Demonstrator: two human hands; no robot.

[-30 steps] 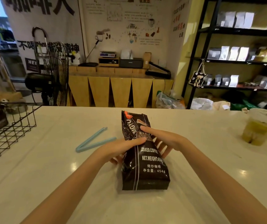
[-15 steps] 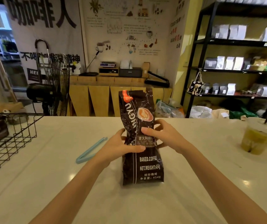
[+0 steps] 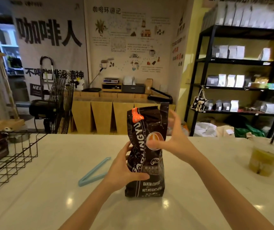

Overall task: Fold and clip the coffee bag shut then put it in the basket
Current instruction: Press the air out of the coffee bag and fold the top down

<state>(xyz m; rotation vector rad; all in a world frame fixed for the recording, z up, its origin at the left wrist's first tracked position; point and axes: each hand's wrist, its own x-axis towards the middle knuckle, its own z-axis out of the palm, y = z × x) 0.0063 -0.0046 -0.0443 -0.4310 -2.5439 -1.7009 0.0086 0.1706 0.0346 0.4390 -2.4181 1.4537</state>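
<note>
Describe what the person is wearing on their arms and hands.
Nothing shows: the left hand and right hand are bare, with no gloves, rings, watch or bracelets visible. Both forearms are uncovered to the frame's bottom edge, so no sleeves appear.

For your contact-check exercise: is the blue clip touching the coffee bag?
Apart. The head view shows the blue clip lying on the counter left of the coffee bag.

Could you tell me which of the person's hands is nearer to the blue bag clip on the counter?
Left. The left hand grips the coffee bag just right of the clip; the right hand is beyond the bag.
</note>
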